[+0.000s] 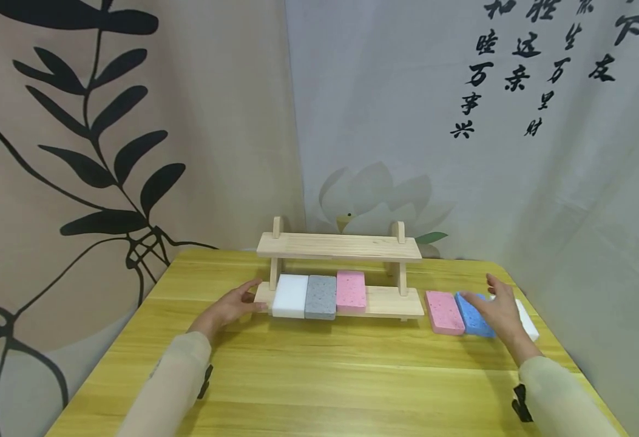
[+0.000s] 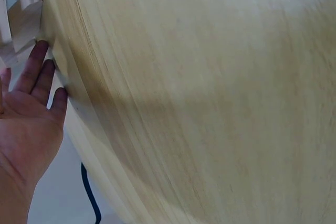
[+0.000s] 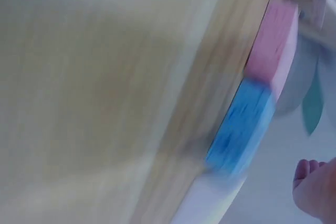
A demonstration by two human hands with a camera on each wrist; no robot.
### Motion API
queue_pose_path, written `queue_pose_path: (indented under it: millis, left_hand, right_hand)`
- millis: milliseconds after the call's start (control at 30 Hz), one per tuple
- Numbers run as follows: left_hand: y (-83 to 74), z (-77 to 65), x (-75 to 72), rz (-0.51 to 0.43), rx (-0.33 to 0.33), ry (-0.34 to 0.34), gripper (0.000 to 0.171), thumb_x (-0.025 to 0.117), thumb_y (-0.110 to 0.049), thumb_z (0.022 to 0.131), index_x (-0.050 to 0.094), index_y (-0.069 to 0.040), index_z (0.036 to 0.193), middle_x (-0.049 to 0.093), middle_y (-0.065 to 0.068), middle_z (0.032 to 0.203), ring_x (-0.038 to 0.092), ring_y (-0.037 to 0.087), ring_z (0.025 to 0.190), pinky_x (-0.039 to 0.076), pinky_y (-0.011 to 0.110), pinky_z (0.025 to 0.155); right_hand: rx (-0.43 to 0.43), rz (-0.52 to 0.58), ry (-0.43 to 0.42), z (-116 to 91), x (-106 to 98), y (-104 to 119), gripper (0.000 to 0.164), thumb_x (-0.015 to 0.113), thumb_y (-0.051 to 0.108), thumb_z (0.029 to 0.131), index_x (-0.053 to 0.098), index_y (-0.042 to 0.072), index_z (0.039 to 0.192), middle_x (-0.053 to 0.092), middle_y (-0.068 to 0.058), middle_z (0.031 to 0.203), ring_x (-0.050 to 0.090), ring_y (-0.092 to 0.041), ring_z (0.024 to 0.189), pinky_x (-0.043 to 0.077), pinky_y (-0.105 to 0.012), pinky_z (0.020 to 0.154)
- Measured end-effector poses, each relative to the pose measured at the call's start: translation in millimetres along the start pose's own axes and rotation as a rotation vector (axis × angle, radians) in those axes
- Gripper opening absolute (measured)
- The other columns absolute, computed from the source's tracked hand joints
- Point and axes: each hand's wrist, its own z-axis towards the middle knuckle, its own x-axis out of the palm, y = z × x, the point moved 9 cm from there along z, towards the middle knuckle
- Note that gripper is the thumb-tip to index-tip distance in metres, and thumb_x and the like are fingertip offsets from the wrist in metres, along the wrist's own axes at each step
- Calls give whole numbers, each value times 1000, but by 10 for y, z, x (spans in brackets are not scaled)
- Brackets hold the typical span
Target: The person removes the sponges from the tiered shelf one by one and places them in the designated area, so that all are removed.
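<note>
At the left end of a two-tier wooden shelf [image 1: 339, 246], my left hand [image 1: 234, 306] touches the lower board, thumb near its front edge. Its fingers look nearly straight in the left wrist view. A white sponge [image 1: 290, 296], a grey sponge [image 1: 321, 297] and a pink sponge [image 1: 351, 291] stand side by side on that lower board. My right hand [image 1: 498, 311] hovers with parted, empty fingers over the sponges on the right. There, a pink sponge [image 1: 445, 313], a blue sponge [image 3: 239, 124] and a white sponge [image 1: 528, 318] lie in a row, the white one partly hidden by the hand.
The yellow wooden table [image 1: 319, 376] reaches back to a printed cloth [image 1: 232, 152] with dark leaves and writing. The shelf's upper board bears no sponge. To the right of the pink sponge, the lower board shows bare wood.
</note>
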Motion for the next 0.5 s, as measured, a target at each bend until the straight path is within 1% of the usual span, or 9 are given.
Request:
queue_pose_path:
  millis: [133, 267, 367, 500]
  left_hand:
    - [7, 1, -1, -3, 1, -2, 90, 72, -46, 89, 23, -16, 159, 45, 27, 143, 48, 43, 128, 43, 60, 98]
    - [17, 5, 0, -13, 1, -2, 91, 73, -46, 89, 23, -16, 158, 45, 27, 143, 48, 43, 127, 43, 60, 98]
    - [22, 4, -2, -14, -1, -2, 90, 73, -46, 89, 23, -17, 158, 44, 28, 144, 46, 45, 129, 42, 61, 99]
    - [12, 0, -3, -5, -6, 0, 90, 73, -46, 89, 23, -17, 159, 39, 30, 147, 39, 48, 134, 40, 62, 101]
  right_hand:
    - [-28, 56, 98, 16, 320, 253, 102, 66, 51, 92, 9, -3, 157, 17, -32, 154, 24, -49, 138, 31, -64, 106]
    - [-54, 102, 156, 11, 583, 450, 101, 68, 49, 91, 11, -1, 157, 17, -28, 156, 24, -46, 139, 29, -63, 107]
    - [-55, 124, 183, 2, 751, 543, 98, 69, 45, 92, 13, 0, 157, 18, -26, 157, 24, -45, 140, 28, -62, 109]
    - [-30, 125, 222, -21, 926, 595, 97, 71, 42, 92, 14, 0, 157, 19, -27, 157, 25, -44, 141, 27, -59, 111]
